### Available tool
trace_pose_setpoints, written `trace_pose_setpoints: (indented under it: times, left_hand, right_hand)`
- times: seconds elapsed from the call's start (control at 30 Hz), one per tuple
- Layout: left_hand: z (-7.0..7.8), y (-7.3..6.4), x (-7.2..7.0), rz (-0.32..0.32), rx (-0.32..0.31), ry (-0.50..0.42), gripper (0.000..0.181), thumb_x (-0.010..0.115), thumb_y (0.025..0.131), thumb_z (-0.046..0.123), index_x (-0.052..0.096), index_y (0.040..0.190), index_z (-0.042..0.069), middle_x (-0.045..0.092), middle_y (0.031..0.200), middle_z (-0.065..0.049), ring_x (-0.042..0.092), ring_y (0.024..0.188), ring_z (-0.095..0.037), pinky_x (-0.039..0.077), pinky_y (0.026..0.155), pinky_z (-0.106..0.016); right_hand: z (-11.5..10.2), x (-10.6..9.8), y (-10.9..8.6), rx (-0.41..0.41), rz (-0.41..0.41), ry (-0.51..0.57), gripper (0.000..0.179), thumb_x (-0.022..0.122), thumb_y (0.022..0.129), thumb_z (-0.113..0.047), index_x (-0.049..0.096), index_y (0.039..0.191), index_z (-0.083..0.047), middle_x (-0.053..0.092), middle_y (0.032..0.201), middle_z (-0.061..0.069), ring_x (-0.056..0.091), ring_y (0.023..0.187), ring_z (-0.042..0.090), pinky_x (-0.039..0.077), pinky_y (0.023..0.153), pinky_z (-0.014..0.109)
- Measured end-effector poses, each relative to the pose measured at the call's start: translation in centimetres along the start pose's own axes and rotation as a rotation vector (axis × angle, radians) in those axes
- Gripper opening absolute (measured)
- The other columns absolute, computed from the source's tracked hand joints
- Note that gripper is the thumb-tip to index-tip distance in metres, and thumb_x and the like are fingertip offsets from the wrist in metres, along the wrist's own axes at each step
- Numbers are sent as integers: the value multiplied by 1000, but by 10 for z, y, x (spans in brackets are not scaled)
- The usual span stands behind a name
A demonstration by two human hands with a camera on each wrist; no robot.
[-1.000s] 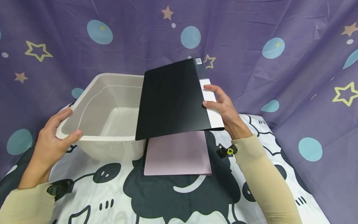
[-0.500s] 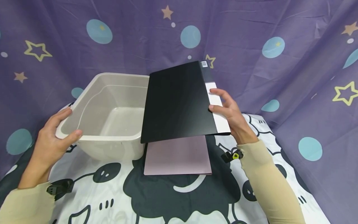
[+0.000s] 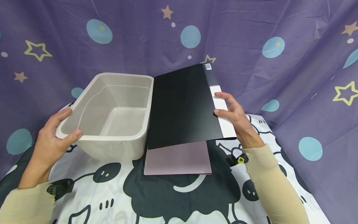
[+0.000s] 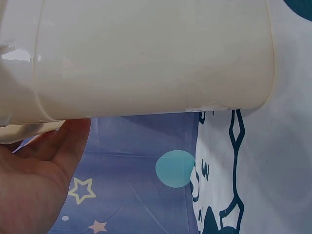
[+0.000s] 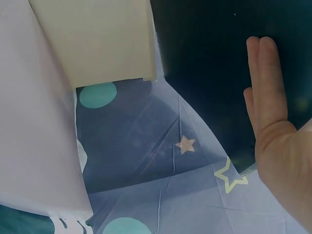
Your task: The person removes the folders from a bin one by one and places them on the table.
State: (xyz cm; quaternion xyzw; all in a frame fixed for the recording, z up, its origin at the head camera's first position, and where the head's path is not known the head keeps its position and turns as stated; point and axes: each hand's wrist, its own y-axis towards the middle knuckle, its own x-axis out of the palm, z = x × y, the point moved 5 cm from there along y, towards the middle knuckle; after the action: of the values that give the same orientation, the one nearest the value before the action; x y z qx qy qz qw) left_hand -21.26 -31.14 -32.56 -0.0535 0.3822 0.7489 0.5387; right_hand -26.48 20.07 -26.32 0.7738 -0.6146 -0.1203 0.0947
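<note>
My left hand [image 3: 57, 132] grips the near-left corner of a pale grey plastic tub [image 3: 112, 146], thumb over the rim and fingers along the outside. Nothing shows inside the tub. In my right hand [image 3: 235, 116] is a black file folder [image 3: 181, 109], held at its white-labelled spine and tilted, its left edge beside the tub's right rim. Several fingers lie flat under the folder [image 5: 209, 83] in the right wrist view. Below it a pink folder [image 3: 179, 160] lies flat on the cloth, its far part hidden by the black one.
A white cloth [image 3: 84, 193] with dark cartoon sheep prints covers the surface. Behind it hangs a purple curtain [image 3: 232, 28] with stars and blue dots. The tub stands close to the pink folder's left side.
My right hand has drawn the black folder rightward and slightly down, off the tub's right rim, which now shows fully. The left hand, tub and pink folder have stayed put.
</note>
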Motion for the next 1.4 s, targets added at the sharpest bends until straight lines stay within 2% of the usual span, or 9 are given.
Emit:
trace_pose_setpoints:
  times: [0.17, 0.4, 0.57, 0.7, 0.93, 1.17, 1.3, 1.4]
  left_hand:
    - [0, 0, 1, -2, -1, 0, 79, 76, 76, 7, 42, 146, 21, 36, 151, 2, 36, 116, 4, 28, 94, -15]
    - [-1, 0, 1, -7, -9, -6, 79, 76, 77, 7, 41, 146, 20, 35, 152, 2, 37, 117, 2, 28, 95, -15]
    - [-2, 0, 1, -13, -18, -5, 79, 76, 78, 8, 40, 147, 19, 34, 152, 3, 37, 119, 1, 28, 96, -16]
    - [-1, 0, 0, -7, -12, -4, 79, 77, 77, 7, 41, 146, 20, 35, 152, 2, 37, 117, 3, 28, 95, -15]
    - [-1, 0, 0, 0, -9, -5, 79, 77, 76, 7, 42, 146, 19, 36, 151, 2, 37, 115, 3, 30, 92, -14]
    - [-1, -1, 1, -14, -11, -8, 78, 76, 78, 7, 41, 147, 18, 34, 152, 3, 38, 115, 2, 32, 89, -12]
    - [-1, -1, 1, -14, -8, -9, 78, 76, 78, 7, 41, 147, 17, 34, 152, 3, 38, 114, 3, 32, 89, -12]
    - [-1, -1, 1, -14, -4, -12, 77, 75, 78, 6, 41, 146, 17, 35, 152, 3, 38, 114, 3, 32, 88, -11]
  right_hand:
    - [2, -3, -4, -11, -3, 7, 51, 58, 83, 7, 52, 131, -11, 38, 141, 5, 26, 131, 17, 22, 104, 39]
    - [5, -9, -10, 0, 0, -16, 51, 59, 83, 5, 52, 131, -11, 35, 143, 5, 16, 136, 15, 9, 108, 50]
    - [6, -13, -12, 3, 4, -20, 50, 59, 83, 5, 52, 131, -11, 35, 143, 5, 15, 136, 15, 4, 108, 53]
    - [6, -17, -15, -1, 8, -39, 51, 59, 84, 6, 51, 131, -11, 37, 142, 5, 17, 135, 15, 8, 107, 51]
    - [8, -20, -19, 17, 2, -31, 51, 58, 85, 5, 49, 133, -10, 35, 141, 5, 29, 127, 20, 23, 101, 40]
    - [12, -26, -23, 19, -4, -47, 51, 57, 85, 6, 48, 133, -9, 33, 142, 5, 25, 130, 18, 22, 101, 41]
    - [14, -31, -26, 31, -1, -58, 51, 58, 86, 5, 49, 133, -10, 32, 143, 4, 33, 124, 17, 24, 100, 40]
    - [15, -34, -28, 25, -2, -67, 50, 58, 85, 6, 49, 133, -9, 31, 143, 4, 32, 125, 17, 25, 99, 38]
